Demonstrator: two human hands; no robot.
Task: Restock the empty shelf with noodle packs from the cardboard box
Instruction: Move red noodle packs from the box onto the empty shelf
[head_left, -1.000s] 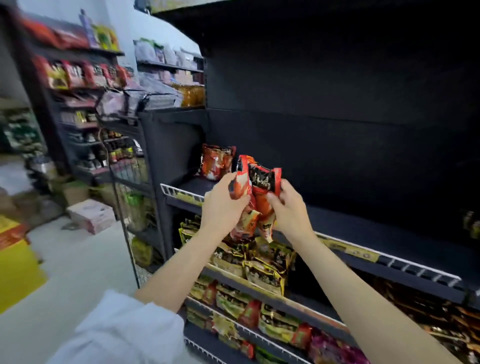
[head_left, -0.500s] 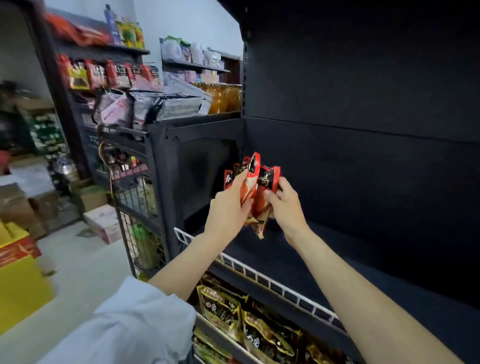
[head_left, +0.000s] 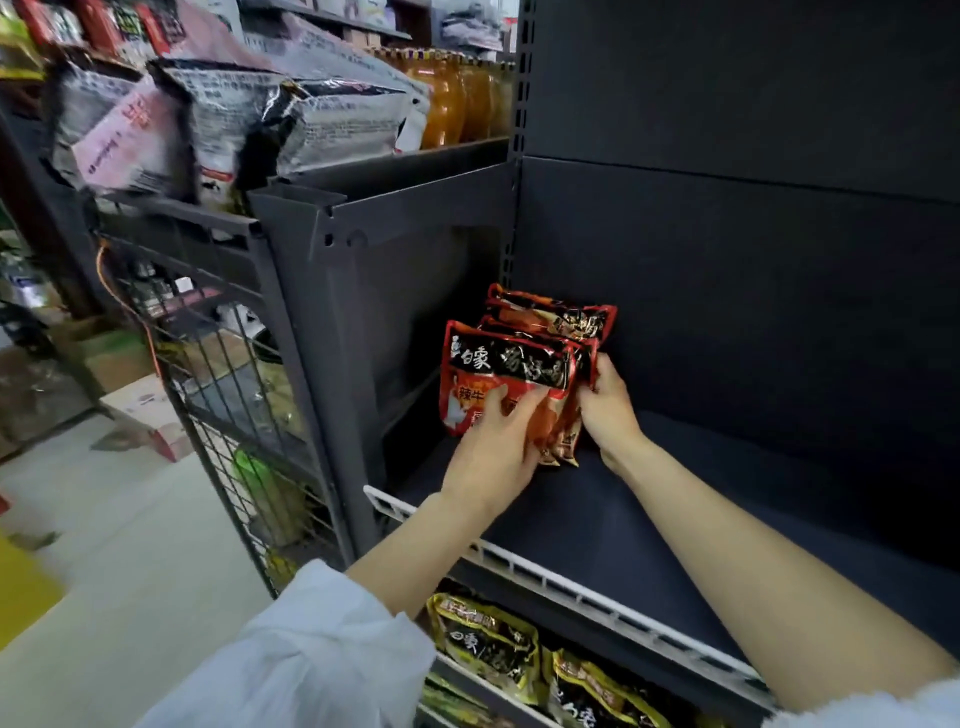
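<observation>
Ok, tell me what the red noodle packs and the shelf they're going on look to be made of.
Red noodle packs: glossy plastic film, probably; it crinkles and catches highlights. Shelf: likely painted sheet metal, matte dark, with punched holes in its side panel and a white wire rail along the front.

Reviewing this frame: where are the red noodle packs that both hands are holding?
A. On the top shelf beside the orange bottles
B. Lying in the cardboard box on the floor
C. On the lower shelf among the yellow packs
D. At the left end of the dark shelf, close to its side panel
D: the red noodle packs stand at the left end of the dark shelf, with the left hand and right hand on them.
</observation>
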